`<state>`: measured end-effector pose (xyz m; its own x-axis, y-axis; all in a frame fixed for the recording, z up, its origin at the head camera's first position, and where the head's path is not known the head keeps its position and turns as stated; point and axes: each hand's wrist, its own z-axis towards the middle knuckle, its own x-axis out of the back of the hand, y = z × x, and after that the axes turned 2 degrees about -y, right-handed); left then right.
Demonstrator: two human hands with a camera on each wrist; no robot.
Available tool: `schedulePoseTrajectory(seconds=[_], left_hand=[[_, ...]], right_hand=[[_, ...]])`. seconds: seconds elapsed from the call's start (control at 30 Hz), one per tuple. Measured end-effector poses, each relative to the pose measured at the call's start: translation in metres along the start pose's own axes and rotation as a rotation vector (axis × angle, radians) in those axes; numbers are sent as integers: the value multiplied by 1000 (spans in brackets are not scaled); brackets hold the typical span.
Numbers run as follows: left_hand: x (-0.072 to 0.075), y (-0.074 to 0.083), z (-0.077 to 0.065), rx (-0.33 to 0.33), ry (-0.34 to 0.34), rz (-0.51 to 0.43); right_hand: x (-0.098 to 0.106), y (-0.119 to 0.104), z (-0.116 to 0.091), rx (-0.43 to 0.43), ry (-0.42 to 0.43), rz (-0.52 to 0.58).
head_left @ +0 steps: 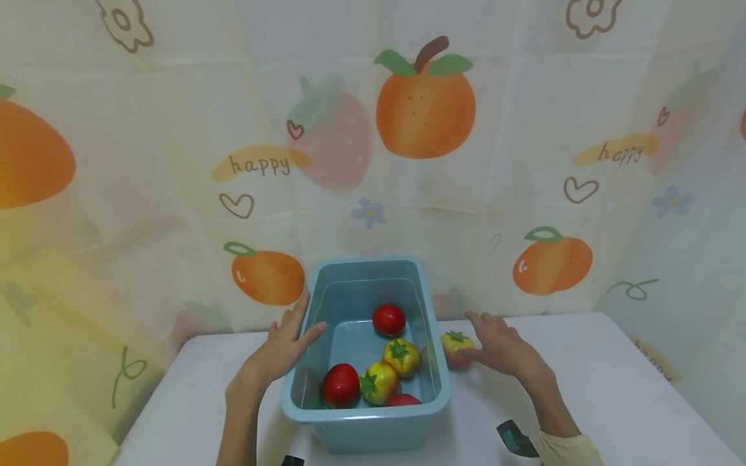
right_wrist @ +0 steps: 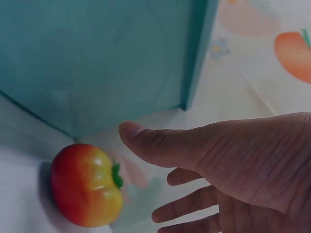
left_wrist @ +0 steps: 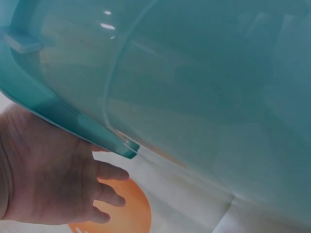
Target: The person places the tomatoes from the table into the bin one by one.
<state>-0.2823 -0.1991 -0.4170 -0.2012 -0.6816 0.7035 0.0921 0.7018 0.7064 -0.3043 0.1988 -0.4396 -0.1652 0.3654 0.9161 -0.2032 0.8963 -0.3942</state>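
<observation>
A light blue plastic bin holds several artificial fruits: red ones and yellow tomatoes with green leaf tops. At the bin's left side, my left hand rests against the rim, thumb over the edge and fingers extended along the outside. Its fingers reach past the rim in the left wrist view. A yellow-red tomato sits on the table just outside the bin's right wall. Beside it, my right hand holds nothing; its thumb is apart from the tomato in the right wrist view.
The white table ends at a cloth backdrop printed with oranges, hearts and lettering, directly behind the bin. A dark device is beside the right wrist, and the corner of another shows at the bottom edge.
</observation>
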Motion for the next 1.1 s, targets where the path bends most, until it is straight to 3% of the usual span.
schedulePoseTrajectory(seconds=[0.33, 0.77, 1.1], left_hand=[[-1, 0, 0, -3, -3, 2], [0, 0, -1, -5, 3, -4], [0, 0, -1, -4, 7, -5]], right_hand=[[-21, 10, 14, 3, -9, 56], [-34, 9, 22, -82, -83, -21], [-44, 12, 26, -51, -76, -71]])
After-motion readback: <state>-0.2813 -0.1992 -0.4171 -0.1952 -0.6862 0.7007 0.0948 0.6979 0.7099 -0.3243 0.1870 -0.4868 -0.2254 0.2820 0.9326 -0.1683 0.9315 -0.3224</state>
